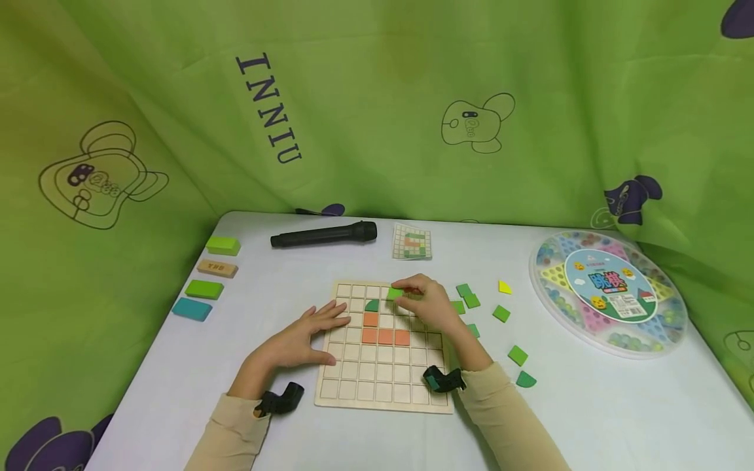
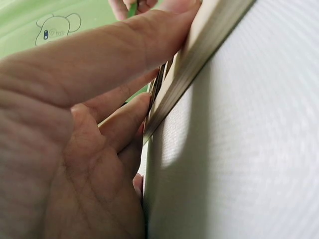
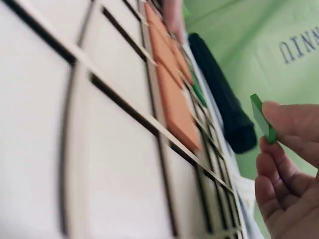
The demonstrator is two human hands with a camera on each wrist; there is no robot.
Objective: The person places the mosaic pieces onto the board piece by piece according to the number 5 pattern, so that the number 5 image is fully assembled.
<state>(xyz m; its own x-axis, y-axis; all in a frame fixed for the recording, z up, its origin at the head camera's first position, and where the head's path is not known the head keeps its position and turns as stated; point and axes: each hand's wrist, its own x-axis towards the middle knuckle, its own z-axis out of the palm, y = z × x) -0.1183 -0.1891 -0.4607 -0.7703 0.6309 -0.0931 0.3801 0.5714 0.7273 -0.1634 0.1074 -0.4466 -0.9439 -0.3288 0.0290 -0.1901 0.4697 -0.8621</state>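
A square wooden grid board (image 1: 384, 392) lies flat on the white table. My right hand (image 1: 432, 306) pinches a light green square tile (image 1: 394, 294) between thumb and fingers over the board's far rows. In the right wrist view the green tile (image 3: 262, 118) is tilted and held clear of the grid. My left hand (image 1: 297, 337) rests along the board's left edge with fingers spread, thumb at the rim. Set in the grid are several orange square tiles (image 1: 385, 337) in an L shape, topped by a dark green quarter-round tile (image 1: 372, 305).
Loose green tiles (image 1: 518, 355) and a yellow piece (image 1: 504, 287) lie right of the board. Behind it are a pattern card (image 1: 412, 242) and a black microphone (image 1: 324, 234). A round marble-game box (image 1: 609, 294) sits far right; several coloured blocks (image 1: 204, 289) line the left.
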